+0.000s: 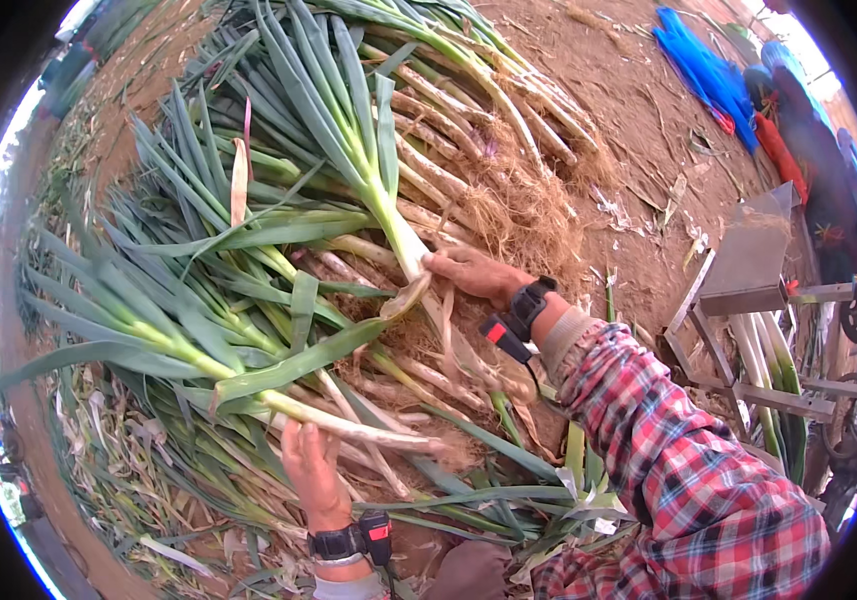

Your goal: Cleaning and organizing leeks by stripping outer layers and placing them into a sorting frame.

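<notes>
My right hand (pixel 477 276) grips a thick leek (pixel 397 229) by its pale shank, the green leaves fanning toward the top of the view. A loose, peeling outer leaf (pixel 301 367) hangs from that shank and crosses to the left. Lower down, my left hand (pixel 314 469) has its fingertips against the underside of another leek (pixel 346 429), whose leaves are blurred at left. Whether those fingers close around it is hidden. Both leeks are over a large heap of leeks (pixel 428 172) with brown, matted roots (pixel 522 206).
At right stands a metal frame with a flat plate (pixel 747 255); several leek stalks (pixel 770 382) are beside it. Blue netting (pixel 706 67) and a red bundle (pixel 779 150) lie beyond on bare soil (pixel 586 82). Stripped leaves (pixel 166 510) litter the lower left.
</notes>
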{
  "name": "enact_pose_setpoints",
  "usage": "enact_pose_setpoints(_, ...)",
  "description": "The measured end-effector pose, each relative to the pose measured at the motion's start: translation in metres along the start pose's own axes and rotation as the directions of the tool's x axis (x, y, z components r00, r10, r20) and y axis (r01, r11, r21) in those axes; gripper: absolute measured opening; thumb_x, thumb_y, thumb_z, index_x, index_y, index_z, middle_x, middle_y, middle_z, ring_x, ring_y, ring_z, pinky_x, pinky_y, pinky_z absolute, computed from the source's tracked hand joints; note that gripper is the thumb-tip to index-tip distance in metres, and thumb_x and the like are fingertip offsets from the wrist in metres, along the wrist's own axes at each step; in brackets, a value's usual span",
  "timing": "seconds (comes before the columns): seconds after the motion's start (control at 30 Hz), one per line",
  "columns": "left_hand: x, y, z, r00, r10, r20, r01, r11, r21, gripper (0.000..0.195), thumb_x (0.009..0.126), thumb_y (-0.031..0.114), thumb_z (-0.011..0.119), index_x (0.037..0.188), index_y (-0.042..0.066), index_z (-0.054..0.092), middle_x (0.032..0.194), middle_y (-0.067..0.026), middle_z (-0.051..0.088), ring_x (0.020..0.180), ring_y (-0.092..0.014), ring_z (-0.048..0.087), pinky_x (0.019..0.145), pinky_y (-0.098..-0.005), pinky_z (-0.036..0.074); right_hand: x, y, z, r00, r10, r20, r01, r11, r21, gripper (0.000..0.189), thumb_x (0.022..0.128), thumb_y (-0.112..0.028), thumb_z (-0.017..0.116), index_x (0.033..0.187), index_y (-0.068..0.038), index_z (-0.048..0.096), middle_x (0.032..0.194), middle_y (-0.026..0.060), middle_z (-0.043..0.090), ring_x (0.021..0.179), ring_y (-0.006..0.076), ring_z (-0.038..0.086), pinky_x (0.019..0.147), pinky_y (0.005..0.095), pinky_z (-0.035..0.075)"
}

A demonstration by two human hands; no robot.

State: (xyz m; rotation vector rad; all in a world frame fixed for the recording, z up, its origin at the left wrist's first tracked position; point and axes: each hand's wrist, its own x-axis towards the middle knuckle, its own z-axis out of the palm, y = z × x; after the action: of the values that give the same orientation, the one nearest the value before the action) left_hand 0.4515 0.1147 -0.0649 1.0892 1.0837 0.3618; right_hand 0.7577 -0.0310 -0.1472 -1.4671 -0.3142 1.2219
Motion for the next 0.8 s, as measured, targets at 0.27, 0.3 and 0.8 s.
enact_pose_setpoints(0.27,0.001,-0.009,0.068,0.98,0.069,0.187,-0.105,0.976,0.191,0.059,0.1,0.04,0.051,0.142,0.002,0.037,0.138,-0.0112,0.047,0.123,-0.022,0.048,0.1,-0.0337,0.042,-0.051,-0.022,0.12,0.953,-0.207,-0.223,0.085,0.885,-0.458,0.034,0.087,-0.026,0.067,0.1,0.003,0.056,0.086,0.0261,0.065,0.08,0.0406,0.066,0.069,0.0442,0.052)
enact_pose_setpoints(0.3,0.003,-0.02,0.076,0.964,-0.053,0.261,0.059,0.998,-0.013,0.06,0.1,0.043,0.051,0.143,0.003,0.036,0.14,-0.0113,0.045,0.125,-0.021,0.047,0.101,-0.0342,0.042,-0.06,-0.014,0.129,0.967,-0.18,-0.181,0.077,0.883,-0.464,0.036,0.087,-0.028,0.067,0.101,0.003,0.053,0.086,0.0276,0.064,0.083,0.044,0.064,0.07,0.0451,0.052)
enact_pose_setpoints(0.8,0.013,-0.023,0.056,0.997,-0.05,-0.06,0.017,0.891,-0.454,0.032,0.095,0.03,0.063,0.119,0.01,0.056,0.067,0.0074,0.043,0.054,-0.003,0.039,0.047,-0.0208,0.036,-0.076,0.024,0.121,0.977,0.083,0.198,-0.115,0.98,0.16,0.042,0.092,-0.043,0.062,0.111,-0.005,0.059,0.091,0.0035,0.06,0.077,0.01,0.058,0.062,0.0252,0.051)
